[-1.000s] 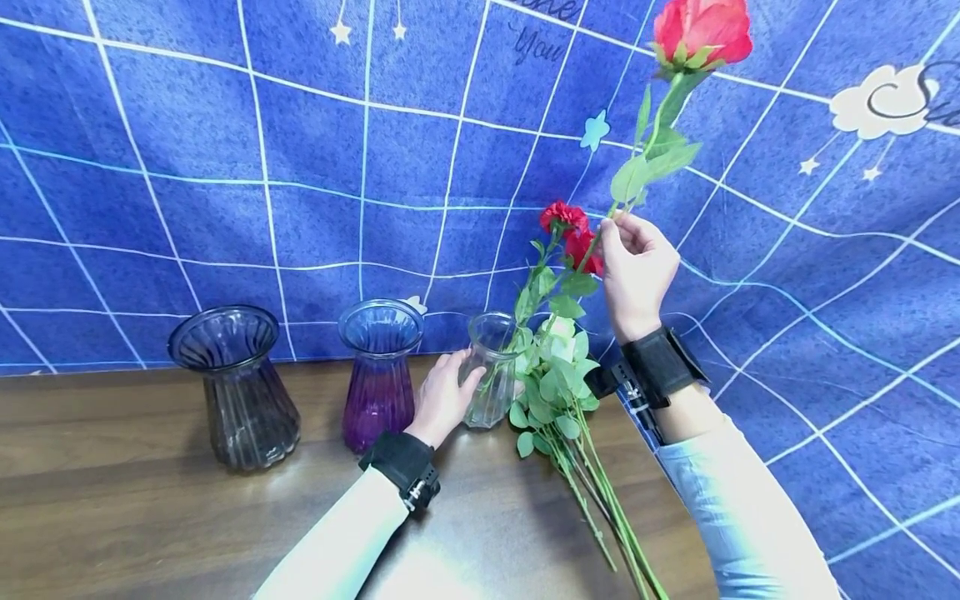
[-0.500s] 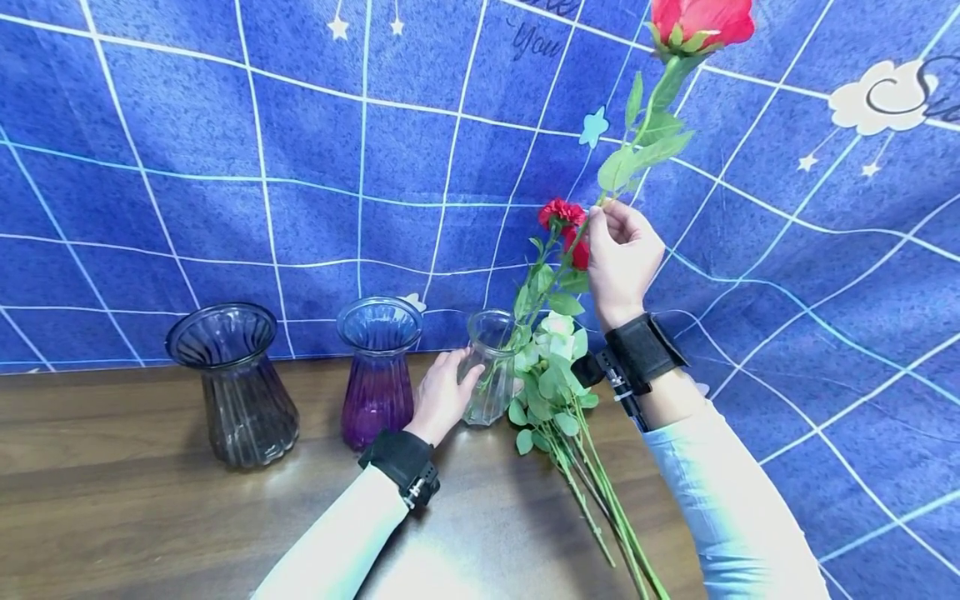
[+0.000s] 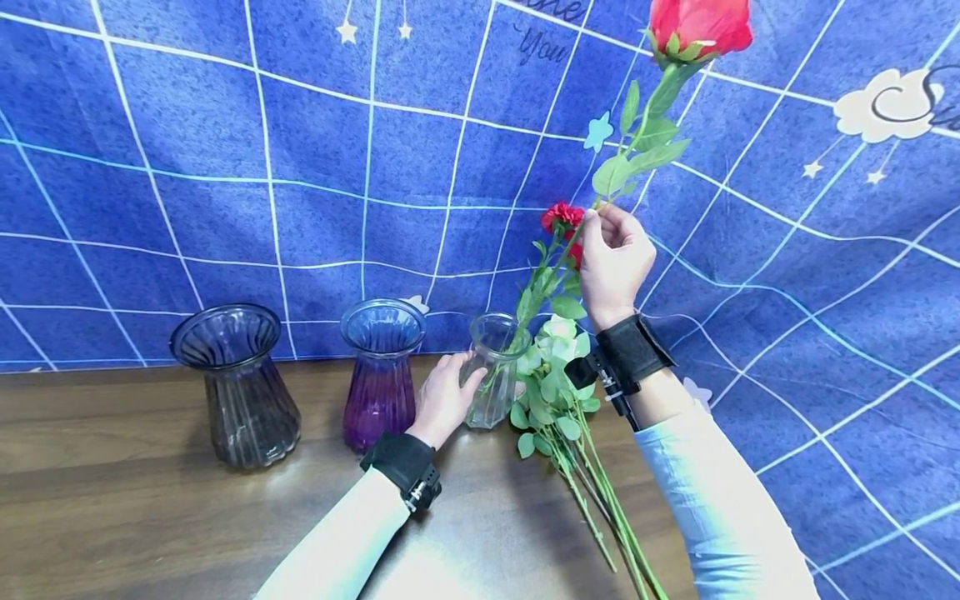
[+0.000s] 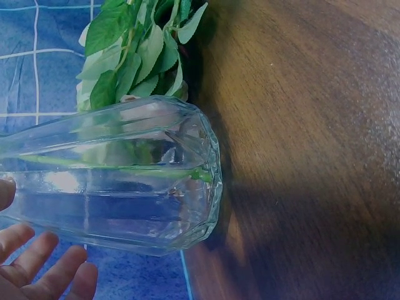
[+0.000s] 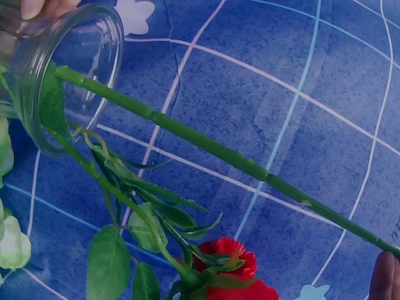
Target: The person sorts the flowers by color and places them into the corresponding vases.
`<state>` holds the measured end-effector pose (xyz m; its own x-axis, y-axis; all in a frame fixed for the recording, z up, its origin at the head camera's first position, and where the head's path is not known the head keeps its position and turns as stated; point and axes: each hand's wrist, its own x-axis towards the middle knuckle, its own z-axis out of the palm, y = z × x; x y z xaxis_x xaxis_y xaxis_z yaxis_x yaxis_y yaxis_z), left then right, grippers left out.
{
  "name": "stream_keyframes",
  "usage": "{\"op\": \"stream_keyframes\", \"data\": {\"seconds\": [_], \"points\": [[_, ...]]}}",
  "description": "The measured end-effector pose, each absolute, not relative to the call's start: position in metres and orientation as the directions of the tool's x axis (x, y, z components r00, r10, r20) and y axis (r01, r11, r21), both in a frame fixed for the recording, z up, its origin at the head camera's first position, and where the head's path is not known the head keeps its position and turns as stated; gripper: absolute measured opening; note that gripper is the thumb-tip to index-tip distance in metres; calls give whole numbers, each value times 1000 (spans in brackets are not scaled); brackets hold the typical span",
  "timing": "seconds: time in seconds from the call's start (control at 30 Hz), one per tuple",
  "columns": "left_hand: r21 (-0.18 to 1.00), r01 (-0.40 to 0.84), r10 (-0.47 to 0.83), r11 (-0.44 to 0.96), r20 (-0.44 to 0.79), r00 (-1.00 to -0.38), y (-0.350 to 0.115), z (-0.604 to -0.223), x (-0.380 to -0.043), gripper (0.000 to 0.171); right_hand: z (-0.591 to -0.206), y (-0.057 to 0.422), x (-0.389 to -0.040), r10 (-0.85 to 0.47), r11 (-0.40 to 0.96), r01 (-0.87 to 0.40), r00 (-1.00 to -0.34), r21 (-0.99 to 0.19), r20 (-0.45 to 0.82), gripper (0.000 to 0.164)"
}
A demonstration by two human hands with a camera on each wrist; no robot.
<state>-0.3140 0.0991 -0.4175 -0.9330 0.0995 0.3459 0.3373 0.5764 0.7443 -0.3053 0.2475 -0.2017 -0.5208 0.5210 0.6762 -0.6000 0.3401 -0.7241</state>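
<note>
My left hand [image 3: 447,393] holds the side of a clear glass vase [image 3: 491,400], thumb in front and fingers along its left. A red carnation [image 3: 561,217] leans out of this vase to the right; its stem [image 4: 156,170] shows through the glass in the left wrist view. Above and right of the vase, my right hand [image 3: 617,260] pinches the stem of a long red rose [image 3: 697,33] between thumb and fingertips. In the right wrist view the lower end of the rose stem [image 5: 206,150] is at the vase's mouth [image 5: 75,81]; how deep it sits I cannot tell.
A purple and blue glass vase [image 3: 380,392] stands left of my left hand, and a dark grey vase [image 3: 247,408] farther left. White flowers [image 3: 557,342] with long stems lie on the wooden table [image 3: 112,500], right of the clear vase. A blue cloth [image 3: 300,150] hangs behind.
My right hand has moved left with the rose, bringing its stem nearer to the clear vase. My left hand has stayed at the vase.
</note>
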Motion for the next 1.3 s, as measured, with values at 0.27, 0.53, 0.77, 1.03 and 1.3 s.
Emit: {"op": "stream_keyframes", "data": {"seconds": [0.27, 0.53, 0.77, 1.03, 1.3], "points": [[747, 344, 102, 570, 350, -931, 99, -417, -315, 41, -203, 245, -306, 498, 337, -622, -520, -707, 694, 18], [744, 346, 107, 572, 350, -931, 99, -419, -316, 42, -216, 245, -309, 504, 345, -583, -546, -735, 669, 18], [746, 348, 105, 567, 354, -929, 98, -420, -316, 42, -229, 240, -312, 498, 375, -518, -587, -769, 638, 18], [748, 352, 106, 562, 357, -928, 99, -420, -316, 40, -246, 238, -312, 484, 425, -433, -633, -795, 604, 18], [755, 344, 109, 559, 344, -932, 97, -418, -316, 40, -259, 237, -311, 483, 470, -339, -674, -815, 559, 21]]}}
